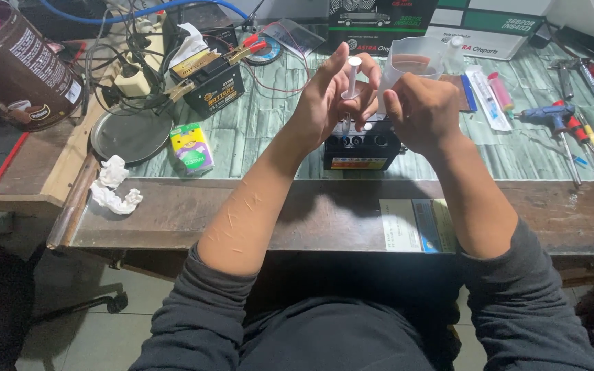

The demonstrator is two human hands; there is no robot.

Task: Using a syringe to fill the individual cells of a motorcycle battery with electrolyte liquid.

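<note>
My left hand (328, 103) grips a clear plastic syringe (352, 79) upright, plunger drawn up, its tip down over the top of a small black battery (360, 148) on the bench. My right hand (424, 113) is curled right beside the syringe, above the battery's right side, with a clear plastic cup (414, 62) just behind it; whether its fingers pinch anything is hidden. The battery's top shows a row of round filler holes.
A second black battery (209, 81) with clip leads and tangled cables sits at the left, beside a round metal lid (130, 134), a small colourful packet (192, 148) and crumpled tissue (113, 185). A brown tub (18, 65) stands far left. Screwdrivers and tools (575, 127) lie right; boxes behind.
</note>
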